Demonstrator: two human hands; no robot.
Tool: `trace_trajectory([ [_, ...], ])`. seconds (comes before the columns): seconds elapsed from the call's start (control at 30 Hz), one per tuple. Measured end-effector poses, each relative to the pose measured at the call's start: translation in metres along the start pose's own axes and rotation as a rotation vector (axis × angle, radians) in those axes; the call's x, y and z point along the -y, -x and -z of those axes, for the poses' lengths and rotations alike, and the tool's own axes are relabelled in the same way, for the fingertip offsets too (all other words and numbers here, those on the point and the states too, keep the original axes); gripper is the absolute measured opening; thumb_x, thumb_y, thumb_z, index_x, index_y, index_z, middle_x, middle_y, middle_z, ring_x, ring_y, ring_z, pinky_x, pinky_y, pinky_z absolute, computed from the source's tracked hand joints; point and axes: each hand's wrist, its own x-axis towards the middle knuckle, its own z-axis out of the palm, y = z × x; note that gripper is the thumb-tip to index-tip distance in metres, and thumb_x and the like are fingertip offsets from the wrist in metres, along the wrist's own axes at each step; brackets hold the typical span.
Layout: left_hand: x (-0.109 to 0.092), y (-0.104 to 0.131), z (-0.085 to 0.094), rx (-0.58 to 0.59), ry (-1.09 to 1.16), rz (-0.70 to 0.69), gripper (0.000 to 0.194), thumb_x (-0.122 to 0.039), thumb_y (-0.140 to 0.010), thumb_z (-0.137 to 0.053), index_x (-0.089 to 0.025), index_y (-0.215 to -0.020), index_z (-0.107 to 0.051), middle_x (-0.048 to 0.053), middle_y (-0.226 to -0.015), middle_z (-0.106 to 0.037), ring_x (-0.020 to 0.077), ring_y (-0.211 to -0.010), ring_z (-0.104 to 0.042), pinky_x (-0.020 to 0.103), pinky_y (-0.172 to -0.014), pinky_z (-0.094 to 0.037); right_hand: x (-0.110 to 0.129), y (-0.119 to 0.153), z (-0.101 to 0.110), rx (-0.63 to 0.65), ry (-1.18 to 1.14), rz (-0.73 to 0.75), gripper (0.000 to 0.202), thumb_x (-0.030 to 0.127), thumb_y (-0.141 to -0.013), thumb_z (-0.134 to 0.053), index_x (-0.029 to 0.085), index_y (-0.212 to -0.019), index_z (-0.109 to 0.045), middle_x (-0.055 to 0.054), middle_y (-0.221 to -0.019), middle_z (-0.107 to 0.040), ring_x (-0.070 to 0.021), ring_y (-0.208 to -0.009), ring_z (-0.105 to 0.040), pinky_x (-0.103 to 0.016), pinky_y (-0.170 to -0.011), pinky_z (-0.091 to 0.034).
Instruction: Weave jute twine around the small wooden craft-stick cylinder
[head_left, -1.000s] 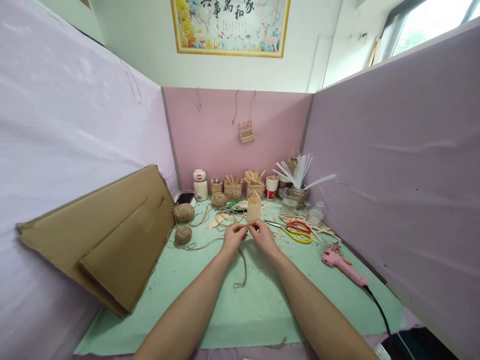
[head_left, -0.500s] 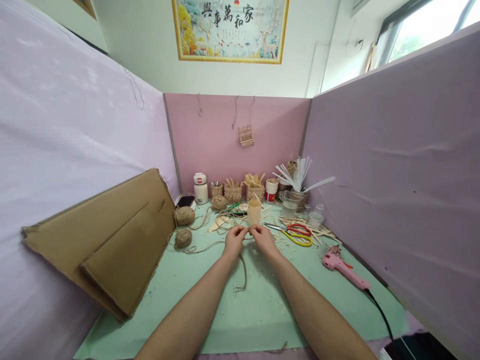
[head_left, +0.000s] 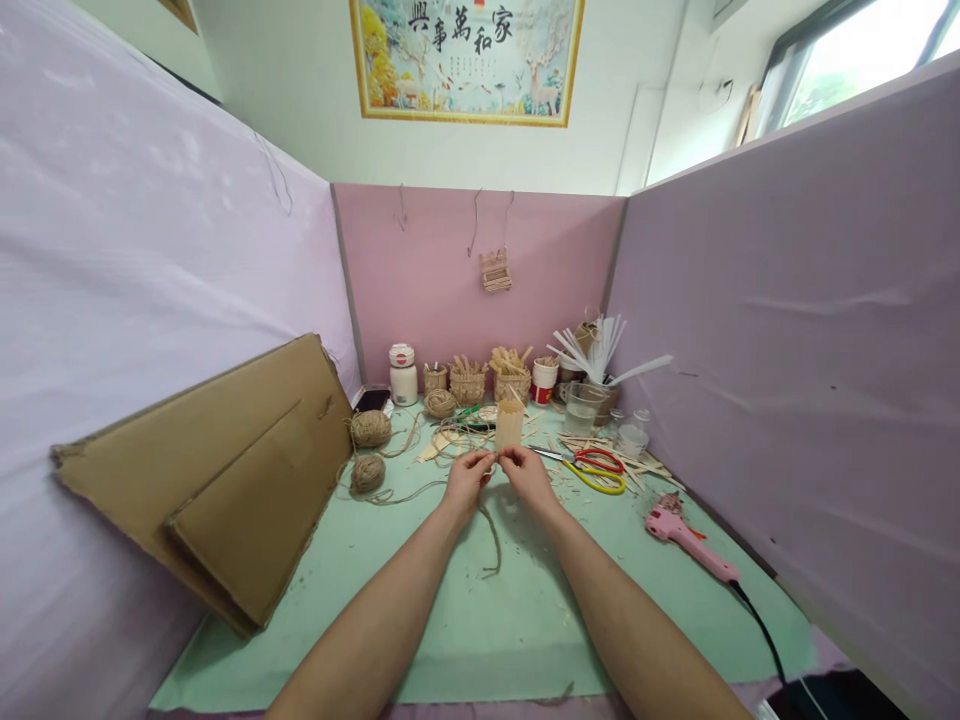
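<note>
Brown twine (head_left: 491, 540) is pinched in your left hand's (head_left: 471, 475) closed fingertips — your right hand's (head_left: 523, 472) are drawn together just beside them, their grip too small to tell. Beyond, at twelve o'clock, stands the wooden-stick holder (head_left: 509, 424); scissors (head_left: 592, 468) lie at two.

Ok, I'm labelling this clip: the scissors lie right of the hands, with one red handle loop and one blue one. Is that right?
Not quite: in the head view, the scissors do lie right of the hands, with one red handle loop, but the other loop is yellow, not blue.
</note>
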Motion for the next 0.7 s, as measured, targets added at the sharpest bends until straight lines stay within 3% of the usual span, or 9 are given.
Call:
trace_trajectory([
  [0.23, -0.001, 0.002, -0.002, -0.035, -0.077, -0.021, 0.026, -0.035, -0.054, -0.074, -0.014, -0.068, -0.068, 0.003, -0.069, -0.061, 0.0098, -0.064, -0.051, 0.020, -0.056, -0.037, -0.003, -0.001, 0.001, 0.024, -0.012, -0.014, 0.028, 0.042, -0.070, -0.055, 0.016, -0.070, -0.065, -0.004, -0.065, -0.064, -0.0173, -0.063, -0.055, -0.029, -0.062, -0.042],
  [0.47, -0.002, 0.001, -0.003, 0.025, 0.231, 0.284, 0.017, -0.025, -0.063, -0.070, -0.013, -0.068, -0.058, -0.001, -0.058, -0.051, 0.0051, -0.050, -0.045, 0.015, -0.043, -0.032, 0.005, 0.010, -0.003, -0.059, 0.170, 0.216, 0.024, 0.038, -0.077, -0.050, 0.018, -0.069, -0.062, -0.005, -0.073, -0.061, -0.0172, -0.072, -0.054, -0.028, -0.067, -0.040],
  [0.7, -0.002, 0.003, -0.004, 0.112, -0.128, 0.016, 0.030, -0.040, -0.066, -0.067, -0.014, -0.073, -0.055, -0.003, -0.061, -0.053, 0.0013, -0.039, -0.027, 0.018, -0.038, -0.016, -0.001, 0.000, 0.001, 0.000, 0.075, -0.003, 0.028, 0.041, -0.074, -0.048, 0.016, -0.070, -0.060, -0.003, -0.068, -0.061, -0.0166, -0.066, -0.052, -0.028, -0.063, -0.038],
])
